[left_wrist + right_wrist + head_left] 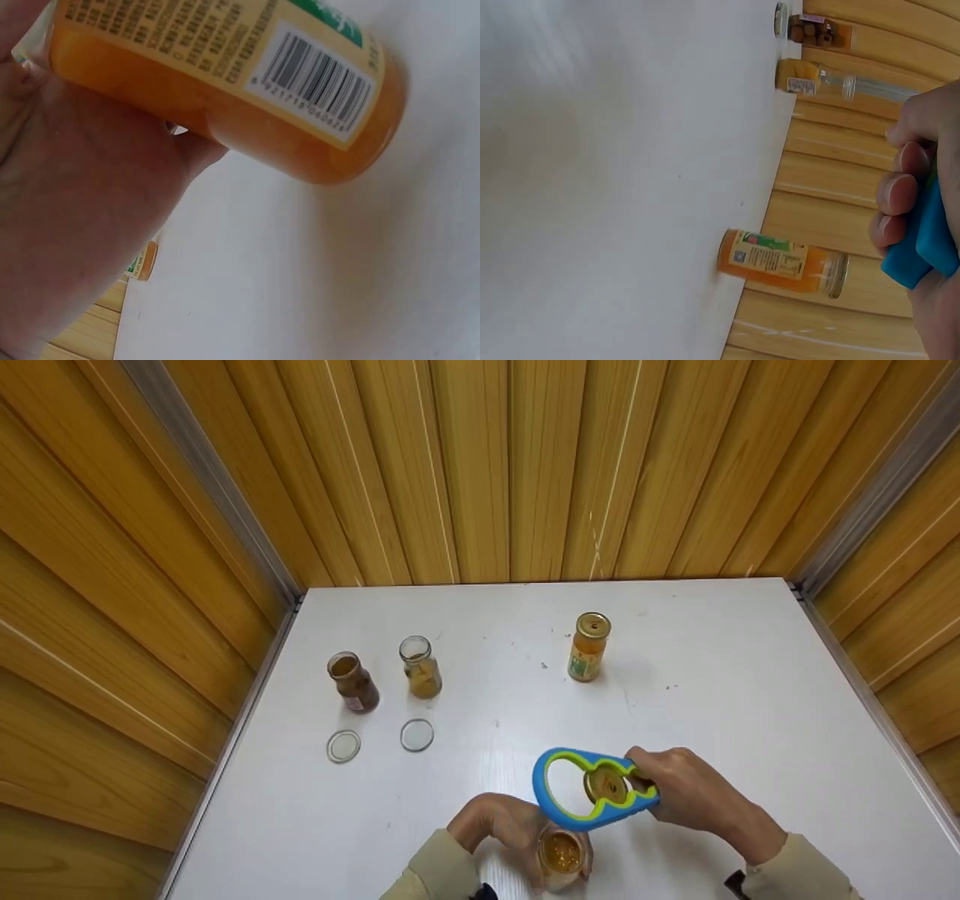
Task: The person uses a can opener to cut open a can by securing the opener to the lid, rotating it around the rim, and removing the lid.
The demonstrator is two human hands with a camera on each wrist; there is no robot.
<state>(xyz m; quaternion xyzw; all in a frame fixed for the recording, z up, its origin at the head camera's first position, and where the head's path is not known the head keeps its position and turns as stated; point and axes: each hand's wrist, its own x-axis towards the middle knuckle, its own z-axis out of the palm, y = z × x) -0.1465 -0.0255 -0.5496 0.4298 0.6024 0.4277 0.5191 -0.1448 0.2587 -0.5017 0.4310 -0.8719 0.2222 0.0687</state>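
My left hand (pixel 504 823) grips a glass jar (pixel 561 853) of orange contents near the table's front edge, its mouth uncovered. In the left wrist view, the jar's labelled side (pixel 315 82) shows a barcode, and its base is lifted and tilted. My right hand (pixel 694 791) holds a blue and green jar opener (pixel 543 789) by its handles, above and to the right of that jar. A gold lid (pixel 606 784) sits between the opener's green toothed edges, apart from the jar. The right wrist view shows fingers (pixel 900 193) curled round the blue handles (pixel 922 236).
A jar with a gold lid on (pixel 587 649) stands at the back right of the white table (pixel 480 660). At the left stand an open dark brown jar (pixel 354 684) and an open clear jar (pixel 421 669). Two lids (pixel 343 746) lie before them. Wooden-panelled walls (pixel 510 472) enclose the table.
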